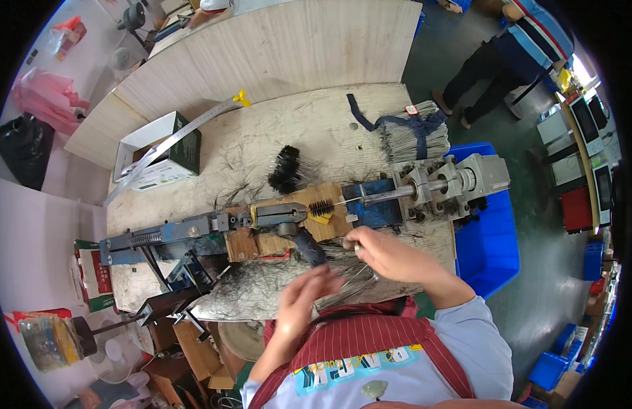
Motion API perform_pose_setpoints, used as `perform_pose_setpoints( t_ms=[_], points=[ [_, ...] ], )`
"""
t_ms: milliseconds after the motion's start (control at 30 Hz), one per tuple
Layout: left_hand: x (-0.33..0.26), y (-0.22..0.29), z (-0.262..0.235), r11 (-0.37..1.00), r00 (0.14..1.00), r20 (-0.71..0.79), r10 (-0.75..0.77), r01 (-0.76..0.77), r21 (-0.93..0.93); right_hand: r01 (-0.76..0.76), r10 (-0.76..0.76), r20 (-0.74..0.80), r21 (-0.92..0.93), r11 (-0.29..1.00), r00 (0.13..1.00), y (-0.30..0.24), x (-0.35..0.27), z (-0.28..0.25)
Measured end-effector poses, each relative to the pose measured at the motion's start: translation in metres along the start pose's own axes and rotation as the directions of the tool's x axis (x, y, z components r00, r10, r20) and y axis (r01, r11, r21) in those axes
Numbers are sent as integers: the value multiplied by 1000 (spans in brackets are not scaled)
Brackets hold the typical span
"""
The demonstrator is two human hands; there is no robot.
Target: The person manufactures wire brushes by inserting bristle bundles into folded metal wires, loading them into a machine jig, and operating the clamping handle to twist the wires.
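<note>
A black twisted-wire brush (321,207) sits between a steel clamp (280,215) and a spindle (391,194), its wire running right to the spindle. Beneath it shows a small yellow piece (320,219). My left hand (301,300) is at the lower end of a dark-wrapped lever (309,248); its fingers are smeared by motion, so contact is unclear. Right of the lever, my right hand (376,253) is closed, thumb and fingers pinched together. What it holds is too small to name. Loose black bristles (254,290) lie in front of the clamp.
Finished black brushes (285,170) lie behind the clamp. A tied bundle of wires (415,136) is at the back right. A box (186,146) and a long ruler (186,129) occupy the back left. A blue bin (490,259) stands right. Another person (510,61) is beyond the table.
</note>
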State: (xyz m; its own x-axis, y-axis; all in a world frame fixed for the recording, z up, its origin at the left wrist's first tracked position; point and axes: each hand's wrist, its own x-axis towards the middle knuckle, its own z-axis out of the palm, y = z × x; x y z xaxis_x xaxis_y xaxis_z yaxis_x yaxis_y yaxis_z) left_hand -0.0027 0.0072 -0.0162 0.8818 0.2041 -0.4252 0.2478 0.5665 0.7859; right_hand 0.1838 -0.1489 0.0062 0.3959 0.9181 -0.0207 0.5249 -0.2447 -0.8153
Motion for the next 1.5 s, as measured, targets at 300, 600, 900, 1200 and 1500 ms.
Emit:
perform_pose_setpoints(
  t_ms=[300, 600, 900, 1200, 1500],
  points=[
    [-147, -46, -200, 919, -112, -913, 393, 30, 392, -50, 50, 14, 52, 997, 999, 10, 5, 51],
    [-116, -46, -141, 890, 88, -892, 443, -160, 427, -266, 265, 22, 86, 960, 964, -12, 22, 83],
    [-23, 28, 0, 28, 681, 173, 711, -274, 961, 80, -90, 72, 128, 989, 993, -63, 29, 7],
    [-7, 38, -27, 107, 325, 20, 946, -369, 923, 211, -268, 44, -745, 633, 962, -9, 67, -37],
    [14, -25, -75, 947, 815, -487, 314, -307, 97, 122, -107, 68, -750, 650, 992, 16, 147, -20]
  ],
)
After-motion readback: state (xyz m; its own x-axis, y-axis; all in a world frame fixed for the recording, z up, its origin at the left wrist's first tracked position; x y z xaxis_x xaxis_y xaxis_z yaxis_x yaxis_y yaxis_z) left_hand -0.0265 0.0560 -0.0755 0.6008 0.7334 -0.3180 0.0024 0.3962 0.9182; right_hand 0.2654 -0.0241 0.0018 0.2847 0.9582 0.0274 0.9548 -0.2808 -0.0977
